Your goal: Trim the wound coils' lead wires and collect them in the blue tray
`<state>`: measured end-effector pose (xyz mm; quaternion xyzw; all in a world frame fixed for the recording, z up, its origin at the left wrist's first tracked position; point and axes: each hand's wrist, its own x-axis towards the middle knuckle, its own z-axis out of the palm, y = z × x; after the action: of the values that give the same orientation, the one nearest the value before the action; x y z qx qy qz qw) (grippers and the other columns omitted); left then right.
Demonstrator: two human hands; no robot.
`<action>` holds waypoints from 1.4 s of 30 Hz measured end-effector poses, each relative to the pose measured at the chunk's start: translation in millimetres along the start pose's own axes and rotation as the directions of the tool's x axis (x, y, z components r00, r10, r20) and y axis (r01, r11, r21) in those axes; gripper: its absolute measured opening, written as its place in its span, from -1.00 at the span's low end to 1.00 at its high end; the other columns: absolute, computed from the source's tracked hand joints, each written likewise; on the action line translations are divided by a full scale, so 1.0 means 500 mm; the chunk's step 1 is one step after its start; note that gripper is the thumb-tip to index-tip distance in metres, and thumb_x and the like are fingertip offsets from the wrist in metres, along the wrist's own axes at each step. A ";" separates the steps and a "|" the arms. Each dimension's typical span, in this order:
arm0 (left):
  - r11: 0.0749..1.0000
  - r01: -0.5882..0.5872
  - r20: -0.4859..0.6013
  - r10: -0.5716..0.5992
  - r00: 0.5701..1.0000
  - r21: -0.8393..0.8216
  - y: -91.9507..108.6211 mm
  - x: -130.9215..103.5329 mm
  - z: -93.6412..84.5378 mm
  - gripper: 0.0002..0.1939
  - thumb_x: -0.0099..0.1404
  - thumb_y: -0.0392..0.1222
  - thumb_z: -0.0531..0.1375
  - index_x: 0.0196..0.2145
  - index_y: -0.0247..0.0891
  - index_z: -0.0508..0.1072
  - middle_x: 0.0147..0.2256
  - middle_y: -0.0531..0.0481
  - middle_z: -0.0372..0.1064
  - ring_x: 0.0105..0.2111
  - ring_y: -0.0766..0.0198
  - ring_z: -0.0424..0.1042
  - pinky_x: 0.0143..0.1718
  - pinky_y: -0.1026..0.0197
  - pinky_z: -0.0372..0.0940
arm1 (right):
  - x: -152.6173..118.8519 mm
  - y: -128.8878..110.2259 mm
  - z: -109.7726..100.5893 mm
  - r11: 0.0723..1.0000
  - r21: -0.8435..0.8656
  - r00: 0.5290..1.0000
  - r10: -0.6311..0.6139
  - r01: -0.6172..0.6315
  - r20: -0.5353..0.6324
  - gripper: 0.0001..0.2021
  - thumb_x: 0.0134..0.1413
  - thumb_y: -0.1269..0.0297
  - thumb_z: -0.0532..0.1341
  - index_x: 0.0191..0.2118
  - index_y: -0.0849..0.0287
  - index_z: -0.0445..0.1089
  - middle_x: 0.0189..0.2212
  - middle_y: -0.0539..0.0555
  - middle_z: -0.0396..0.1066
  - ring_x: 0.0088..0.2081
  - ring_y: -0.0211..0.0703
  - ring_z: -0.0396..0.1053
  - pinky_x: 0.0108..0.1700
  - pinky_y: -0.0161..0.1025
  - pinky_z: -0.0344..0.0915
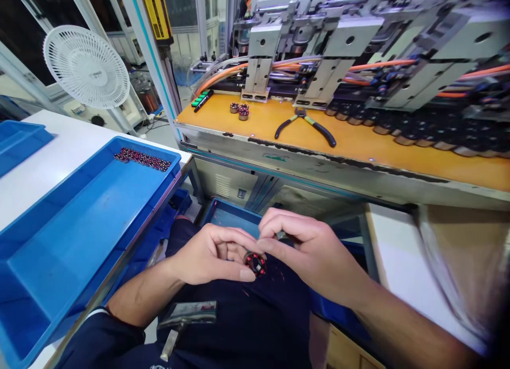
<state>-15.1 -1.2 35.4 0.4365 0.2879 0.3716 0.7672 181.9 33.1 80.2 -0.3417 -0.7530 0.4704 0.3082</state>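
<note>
My left hand (217,254) is closed around a small round wound stator (255,264), gripping it between thumb and fingers above my lap. Red spots ring the stator's dark face, with a pale centre. Just to the right, the fingertips of my right hand (305,246) are pinched together beside the stator's upper edge. Whatever sits between those fingertips, if anything, is too small to make out. Similar small round stators (243,112) stand on the orange bench top. Several more, red and dark, fill rows at the far end of the blue tray (91,215) on my left.
Black-and-yellow-handled pliers (305,125) lie on the orange bench (354,143) below a machine (263,55) with orange hoses. A row of dark round parts (398,124) runs along the right. A dark pen (203,100) lies at the bench's left end. A white fan (86,66) stands back left.
</note>
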 end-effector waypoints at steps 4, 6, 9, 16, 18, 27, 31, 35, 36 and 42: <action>0.993 -0.096 -0.064 0.092 0.994 -0.062 -0.002 -0.006 -0.001 -0.62 -0.03 -0.37 0.44 -0.20 -0.29 0.59 -0.22 -0.07 0.46 -0.36 0.38 0.46 -0.29 0.31 0.40 | -0.027 -0.003 0.000 0.992 -0.011 0.989 0.126 -0.127 -0.077 -0.74 0.20 0.21 0.21 -0.49 0.18 0.34 -0.49 -0.05 0.33 -0.42 -0.33 0.27 -0.35 -0.37 0.18; 0.988 -0.148 -0.073 0.145 0.987 -0.043 -0.003 -0.006 0.000 -0.62 -0.04 -0.39 0.44 -0.20 -0.28 0.59 -0.20 -0.08 0.47 -0.37 0.39 0.47 -0.30 0.34 0.41 | -0.039 -0.008 -0.002 0.975 0.039 0.974 0.220 -0.218 -0.050 -0.72 0.19 0.15 0.20 -0.49 0.18 0.35 -0.49 -0.04 0.33 -0.43 -0.31 0.26 -0.39 -0.37 0.18; 0.980 -0.197 -0.058 0.198 0.978 0.026 -0.005 -0.004 0.003 -0.65 -0.02 -0.42 0.42 -0.22 -0.27 0.60 -0.16 -0.08 0.45 -0.39 0.41 0.47 -0.32 0.36 0.40 | -0.047 -0.018 -0.003 0.931 0.135 0.941 0.336 -0.339 0.043 -0.75 0.14 0.11 0.22 -0.44 0.17 0.41 -0.50 -0.04 0.37 -0.44 -0.31 0.27 -0.42 -0.38 0.17; 0.984 -0.174 -0.021 0.175 0.984 0.029 -0.009 -0.002 0.009 -0.63 -0.01 -0.44 0.41 -0.20 -0.26 0.60 -0.18 -0.08 0.43 -0.37 0.42 0.45 -0.31 0.35 0.40 | -0.043 -0.030 -0.004 0.916 0.048 0.908 0.388 -0.399 0.158 -0.79 0.16 0.22 0.17 -0.44 0.15 0.44 -0.59 -0.09 0.30 -0.53 -0.37 0.18 -0.51 -0.42 0.07; 0.987 -0.161 -0.011 0.161 0.987 -0.017 -0.012 -0.002 0.010 -0.63 -0.02 -0.44 0.42 -0.20 -0.26 0.60 -0.17 -0.07 0.42 -0.38 0.43 0.45 -0.31 0.37 0.40 | -0.046 -0.030 -0.004 0.932 0.039 0.925 0.352 -0.360 0.144 -0.78 0.17 0.21 0.17 -0.45 0.15 0.42 -0.59 -0.10 0.29 -0.53 -0.37 0.16 -0.51 -0.42 0.05; 0.980 -0.177 0.014 0.179 0.984 -0.088 -0.014 0.008 0.014 -0.60 -0.08 -0.40 0.46 -0.22 -0.24 0.63 -0.19 -0.04 0.38 -0.41 0.44 0.47 -0.29 0.34 0.44 | -0.066 -0.022 0.005 0.952 0.067 0.952 0.291 -0.298 0.095 -0.74 0.21 0.16 0.16 -0.45 0.15 0.40 -0.54 -0.08 0.31 -0.47 -0.35 0.23 -0.43 -0.39 0.13; 0.970 -0.235 0.049 0.238 0.970 -0.068 -0.016 0.012 0.015 -0.56 -0.06 -0.41 0.45 -0.17 -0.17 0.62 -0.19 -0.01 0.34 -0.38 0.41 0.51 -0.31 0.36 0.43 | -0.075 -0.017 0.011 0.957 0.097 0.961 0.268 -0.274 0.069 -0.76 0.23 0.17 0.16 -0.43 0.14 0.41 -0.50 -0.08 0.34 -0.45 -0.35 0.26 -0.40 -0.39 0.15; 0.960 -0.279 0.048 0.281 0.959 -0.030 -0.022 0.012 0.013 -0.50 -0.14 -0.39 0.49 -0.17 -0.18 0.61 -0.18 0.00 0.34 -0.39 0.42 0.48 -0.31 0.35 0.43 | -0.081 -0.016 0.018 0.970 0.087 0.973 0.225 -0.228 0.048 -0.78 0.24 0.21 0.16 -0.41 0.12 0.42 -0.47 -0.09 0.38 -0.44 -0.37 0.30 -0.39 -0.41 0.17; 0.957 -0.290 0.048 0.291 0.956 -0.027 -0.023 0.012 0.013 -0.49 -0.16 -0.38 0.50 -0.18 -0.19 0.61 -0.19 0.00 0.34 -0.40 0.44 0.47 -0.30 0.35 0.43 | -0.083 -0.017 0.019 0.973 0.077 0.976 0.215 -0.218 0.040 -0.79 0.25 0.22 0.17 -0.40 0.11 0.42 -0.47 -0.10 0.39 -0.43 -0.38 0.31 -0.38 -0.41 0.18; 0.958 -0.280 0.044 0.283 0.958 -0.070 -0.021 0.012 0.017 -0.54 -0.18 -0.35 0.51 -0.24 -0.28 0.60 -0.24 0.00 0.33 -0.41 0.41 0.48 -0.32 0.34 0.43 | -0.097 -0.020 -0.002 0.993 -0.114 0.991 0.047 -0.033 0.123 -0.88 0.23 0.33 0.21 -0.36 0.09 0.40 -0.46 -0.12 0.41 -0.42 -0.41 0.37 -0.34 -0.45 0.25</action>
<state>-1.8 -3.7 29.3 0.4584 0.1905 0.4740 0.7273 208.5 -8.7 82.9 -0.3433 -0.7890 0.4541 0.2311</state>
